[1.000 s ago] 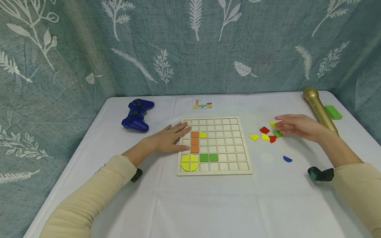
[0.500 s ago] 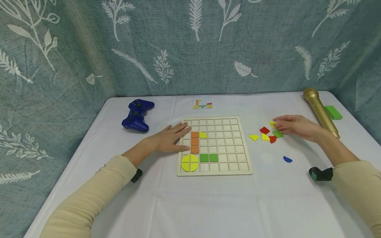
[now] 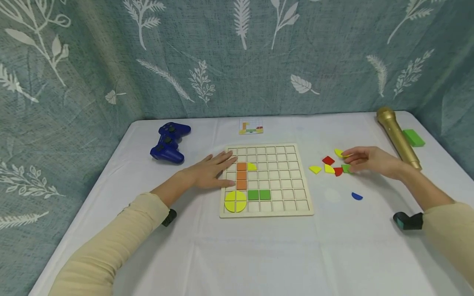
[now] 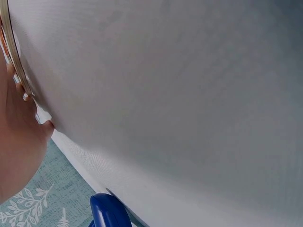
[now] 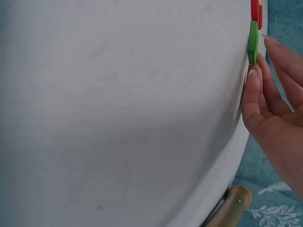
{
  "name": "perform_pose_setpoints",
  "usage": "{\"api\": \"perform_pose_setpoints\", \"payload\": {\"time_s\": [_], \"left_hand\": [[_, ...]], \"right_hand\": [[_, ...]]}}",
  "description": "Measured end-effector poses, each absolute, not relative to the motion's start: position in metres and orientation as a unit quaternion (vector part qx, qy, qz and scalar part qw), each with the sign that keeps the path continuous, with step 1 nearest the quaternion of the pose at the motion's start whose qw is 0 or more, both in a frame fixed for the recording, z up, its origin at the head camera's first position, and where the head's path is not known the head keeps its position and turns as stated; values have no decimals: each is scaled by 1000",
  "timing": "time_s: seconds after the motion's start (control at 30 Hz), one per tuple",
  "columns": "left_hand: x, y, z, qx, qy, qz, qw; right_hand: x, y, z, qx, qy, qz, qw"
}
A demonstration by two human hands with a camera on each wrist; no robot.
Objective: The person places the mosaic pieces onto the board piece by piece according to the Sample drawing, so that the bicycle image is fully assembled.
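My left hand [image 3: 212, 172] lies spread on the left edge of the wooden grid board [image 3: 266, 214], fingers straight. On the board sit orange squares [image 3: 242, 175], a yellow quarter-circle [image 3: 252, 167], green squares [image 3: 259, 195] and a circle of yellow quarter pieces [image 3: 235, 202]. To the right, my right hand [image 3: 374, 162] is low over loose tiles, its thumb right at a green tile [image 5: 253, 42] and its fingers, loosely bent, overlapping a yellow piece [image 3: 338, 153] in the head view. A gap shows between thumb and fingers. Nearby lie red tiles [image 3: 328, 160] and more yellow quarter-circles [image 3: 315, 169].
A blue half-circle [image 3: 357, 196] lies nearer the front. A pattern card [image 3: 251, 126] is behind the board. A blue game controller [image 3: 168, 144] rests at the left; a gold microphone [image 3: 397, 135] and a green block [image 3: 413, 138] are at the right.
My right hand has shifted slightly right and toward the front, its thumb moving to the green tile, which has turned a little. More of the yellow piece shows. The left hand stays put.
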State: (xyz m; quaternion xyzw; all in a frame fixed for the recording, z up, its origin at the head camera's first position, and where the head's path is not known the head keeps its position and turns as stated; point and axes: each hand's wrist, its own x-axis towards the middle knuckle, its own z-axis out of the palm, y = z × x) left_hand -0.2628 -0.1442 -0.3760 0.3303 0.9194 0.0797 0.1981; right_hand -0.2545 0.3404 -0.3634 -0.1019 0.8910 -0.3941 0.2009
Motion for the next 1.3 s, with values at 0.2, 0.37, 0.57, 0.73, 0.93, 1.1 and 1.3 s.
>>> {"api": "perform_pose_setpoints", "payload": {"time_s": [0.2,0.37,0.57,0.73,0.93,1.1,1.3], "left_hand": [[-263,-145,-376,334,919,80,193],[-263,-146,-376,336,918,83,193],[-264,-147,-378,333,919,84,193],[-265,-147,-379,336,918,85,193],[-264,-146,-377,337,917,86,195],[-264,-146,-377,335,918,84,195],[-265,-145,-378,335,919,82,193]], "right_hand": [[-250,337,-365,-127,906,-365,171],[-248,334,-365,-141,915,-346,154],[-248,332,-363,-121,928,-322,144],[-248,334,-362,-97,933,-315,144],[-248,333,-360,-75,940,-309,126],[-247,325,-354,-52,932,-332,136],[-237,303,-347,-49,908,-383,160]]}}
